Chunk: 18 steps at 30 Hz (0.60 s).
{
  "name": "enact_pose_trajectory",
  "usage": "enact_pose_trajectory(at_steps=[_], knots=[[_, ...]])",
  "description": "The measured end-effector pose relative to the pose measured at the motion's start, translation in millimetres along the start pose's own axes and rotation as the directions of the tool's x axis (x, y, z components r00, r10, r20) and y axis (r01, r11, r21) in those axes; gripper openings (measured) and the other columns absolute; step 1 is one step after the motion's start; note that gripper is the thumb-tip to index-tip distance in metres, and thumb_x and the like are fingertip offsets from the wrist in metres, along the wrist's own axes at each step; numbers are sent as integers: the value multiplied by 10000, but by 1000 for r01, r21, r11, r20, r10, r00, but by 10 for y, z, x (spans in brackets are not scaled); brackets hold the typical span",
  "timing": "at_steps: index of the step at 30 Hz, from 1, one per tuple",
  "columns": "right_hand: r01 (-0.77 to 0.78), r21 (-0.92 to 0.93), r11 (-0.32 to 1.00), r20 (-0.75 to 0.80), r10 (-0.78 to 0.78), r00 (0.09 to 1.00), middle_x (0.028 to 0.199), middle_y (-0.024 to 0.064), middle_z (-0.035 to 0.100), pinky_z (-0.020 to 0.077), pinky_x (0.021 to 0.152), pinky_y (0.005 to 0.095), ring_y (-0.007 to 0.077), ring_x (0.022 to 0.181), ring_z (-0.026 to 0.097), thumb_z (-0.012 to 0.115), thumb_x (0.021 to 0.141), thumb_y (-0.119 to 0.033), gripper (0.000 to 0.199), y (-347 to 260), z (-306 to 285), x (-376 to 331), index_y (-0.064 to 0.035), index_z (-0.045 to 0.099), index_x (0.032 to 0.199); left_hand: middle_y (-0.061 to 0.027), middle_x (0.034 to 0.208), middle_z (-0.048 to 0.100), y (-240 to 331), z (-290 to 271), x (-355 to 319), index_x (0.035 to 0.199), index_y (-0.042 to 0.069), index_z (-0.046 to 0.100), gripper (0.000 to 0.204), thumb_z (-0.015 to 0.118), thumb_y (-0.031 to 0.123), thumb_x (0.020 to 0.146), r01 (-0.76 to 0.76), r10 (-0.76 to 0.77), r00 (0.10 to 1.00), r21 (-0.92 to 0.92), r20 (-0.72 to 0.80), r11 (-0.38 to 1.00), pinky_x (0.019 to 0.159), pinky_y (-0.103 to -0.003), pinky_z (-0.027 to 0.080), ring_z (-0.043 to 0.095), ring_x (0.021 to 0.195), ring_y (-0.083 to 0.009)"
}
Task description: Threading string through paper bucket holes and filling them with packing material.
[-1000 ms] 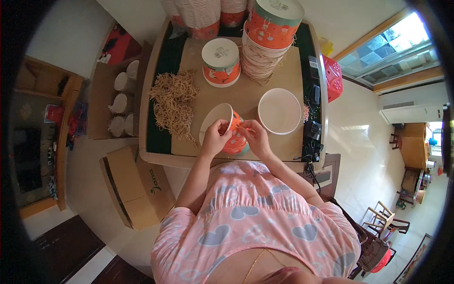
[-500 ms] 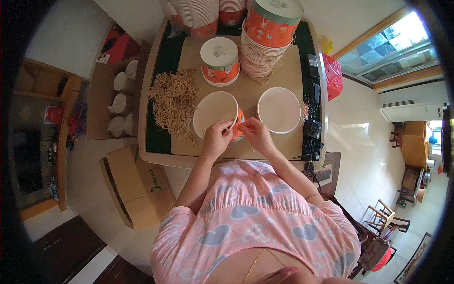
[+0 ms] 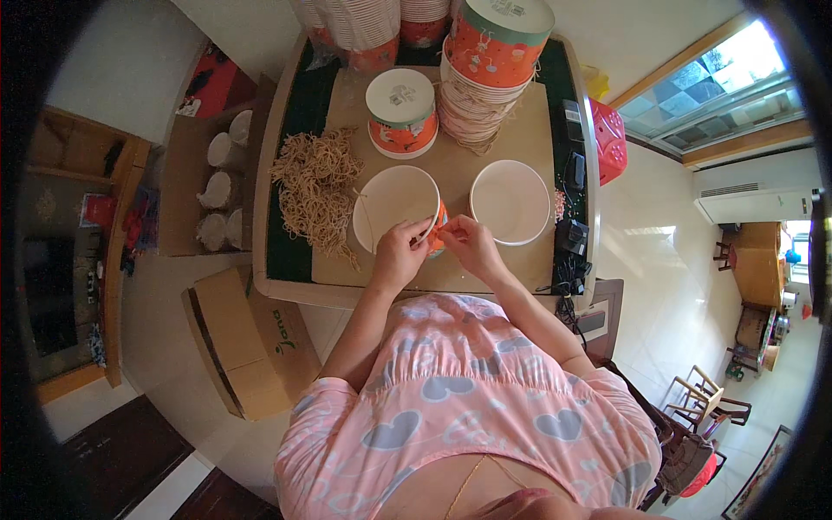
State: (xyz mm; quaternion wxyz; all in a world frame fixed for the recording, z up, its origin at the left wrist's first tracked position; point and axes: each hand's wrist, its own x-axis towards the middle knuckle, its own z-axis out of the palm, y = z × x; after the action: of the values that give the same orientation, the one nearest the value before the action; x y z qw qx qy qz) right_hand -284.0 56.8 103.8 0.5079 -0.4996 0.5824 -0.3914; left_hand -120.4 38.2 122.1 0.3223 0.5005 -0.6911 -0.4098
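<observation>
A white-lined paper bucket (image 3: 394,201) with an orange printed outside stands tilted in front of me, its mouth facing up. My left hand (image 3: 404,251) is closed on its near right rim, fingers over the edge. My right hand (image 3: 471,248) pinches at the bucket's orange outer side just below that rim; what lies between its fingertips is too small to make out. A thin strand of cord (image 3: 369,217) shows inside the bucket's left side. A second open paper bucket (image 3: 511,203) stands right of my hands. Left of them lies a tangled heap of tan cords (image 3: 314,186).
Behind stand an upturned bucket (image 3: 403,117) and a tall bucket stack wound with cords (image 3: 481,113). Black adapters and cables (image 3: 572,234) line the table's right edge. A carton of white buckets (image 3: 208,186) stands left, a cardboard box (image 3: 251,342) below it.
More of the cord strand shows inside the bucket. Both hands stay at the rim, with only a slight shift of the fingers.
</observation>
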Motion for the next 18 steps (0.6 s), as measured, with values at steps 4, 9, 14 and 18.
enact_pose_trajectory(at_steps=[4, 9, 14, 18], knots=[[-29, -24, 999, 28, 29, 999, 817, 62, 642, 485, 688, 230, 95, 761, 599, 604, 840, -70, 109, 1, -17, 5, 30, 586, 879, -136, 828, 608, 47, -14, 2, 1052, 55, 626, 312, 594, 27, 742, -33, 33, 999, 61, -2, 998, 676, -365, 473, 588, 757, -291], [-16, -30, 999, 7, 16, 1000, 793, 81, 641, 489, 673, 254, 116, 742, 606, 617, 825, -84, 124, 22, -14, 17, 29, 588, 865, -139, 833, 609, 21, 9, 3, 1054, 49, 621, 315, 596, 23, 741, -51, 51, 999, 50, 4, 997, 677, -363, 474, 589, 762, -293], [-9, -21, 1000, -29, 9, 1000, 761, 91, 635, 486, 655, 273, 124, 715, 599, 628, 811, -92, 130, 98, -15, 13, 26, 587, 847, -151, 844, 611, 61, 60, 1, 1051, 28, 613, 293, 585, 22, 760, 42, -39, 998, -59, 57, 997, 663, -335, 480, 611, 765, -266], [-13, -66, 998, -20, 12, 1000, 757, 70, 631, 479, 641, 253, 110, 710, 593, 595, 827, -64, 94, 128, -22, -36, 26, 580, 848, -153, 826, 612, -38, 144, 4, 1018, 7, 617, 239, 560, 24, 787, 50, -36, 995, -157, 89, 986, 645, -314, 481, 618, 719, -241]])
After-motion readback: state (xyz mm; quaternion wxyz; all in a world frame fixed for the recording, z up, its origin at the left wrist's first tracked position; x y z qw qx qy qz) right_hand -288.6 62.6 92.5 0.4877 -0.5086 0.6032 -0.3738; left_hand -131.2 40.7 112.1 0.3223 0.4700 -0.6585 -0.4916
